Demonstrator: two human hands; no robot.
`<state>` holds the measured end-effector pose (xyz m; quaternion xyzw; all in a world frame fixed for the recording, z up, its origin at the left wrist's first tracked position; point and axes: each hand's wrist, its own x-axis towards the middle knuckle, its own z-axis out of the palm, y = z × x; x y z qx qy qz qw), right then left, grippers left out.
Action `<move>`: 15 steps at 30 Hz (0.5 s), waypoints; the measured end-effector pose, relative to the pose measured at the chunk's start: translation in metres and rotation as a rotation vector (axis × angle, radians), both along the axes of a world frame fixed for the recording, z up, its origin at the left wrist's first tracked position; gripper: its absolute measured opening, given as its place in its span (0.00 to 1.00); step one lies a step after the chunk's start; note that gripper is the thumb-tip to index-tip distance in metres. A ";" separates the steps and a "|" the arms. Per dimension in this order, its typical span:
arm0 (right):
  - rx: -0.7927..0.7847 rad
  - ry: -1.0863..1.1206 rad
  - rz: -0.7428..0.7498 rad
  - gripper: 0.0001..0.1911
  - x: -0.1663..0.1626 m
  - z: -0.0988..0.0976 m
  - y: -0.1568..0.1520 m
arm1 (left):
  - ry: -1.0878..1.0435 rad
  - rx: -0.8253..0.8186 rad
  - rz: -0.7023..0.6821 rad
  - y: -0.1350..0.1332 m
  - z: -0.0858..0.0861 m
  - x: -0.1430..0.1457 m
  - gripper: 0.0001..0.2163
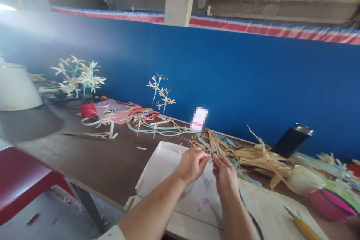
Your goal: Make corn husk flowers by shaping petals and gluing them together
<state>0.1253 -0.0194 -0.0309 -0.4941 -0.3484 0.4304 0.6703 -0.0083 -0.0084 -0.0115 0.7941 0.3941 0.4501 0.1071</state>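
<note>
Above a white cardboard box lid (pixel 165 157), my left hand (pixel 194 163) and my right hand (pixel 224 170) meet with their fingertips almost touching. Both are closed in a pinch. Whatever lies between the fingers is too small to make out, perhaps a thin strand. Just beyond the hands spreads a heap of dry tan husks (pixel 250 157), with pale blue-green strips (pixel 242 170) among it. Pink handwriting marks the white surface below my wrists.
A wooden-handled awl or knife (pixel 305 228) lies at front right, near a pink bowl-like item (pixel 332 204). A black tumbler (pixel 292 140) leans behind the husks. Flower sprays (pixel 81 75) stand in a red pot (pixel 87 108). Blue panels (pixel 253 82) back the table; a red stool (pixel 22 176) is left.
</note>
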 end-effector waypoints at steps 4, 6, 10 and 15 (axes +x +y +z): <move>0.001 0.010 -0.022 0.13 -0.002 -0.001 0.000 | -0.005 0.004 -0.010 0.000 0.000 0.000 0.11; -0.001 0.007 -0.031 0.13 -0.002 -0.001 0.000 | -0.006 -0.002 -0.005 -0.001 0.000 0.001 0.11; -0.028 0.028 -0.059 0.13 -0.004 0.001 0.000 | -0.003 -0.013 -0.002 -0.001 -0.001 0.002 0.11; -0.037 0.109 -0.039 0.13 -0.004 0.006 -0.001 | -0.058 -0.066 -0.018 -0.001 0.000 0.001 0.12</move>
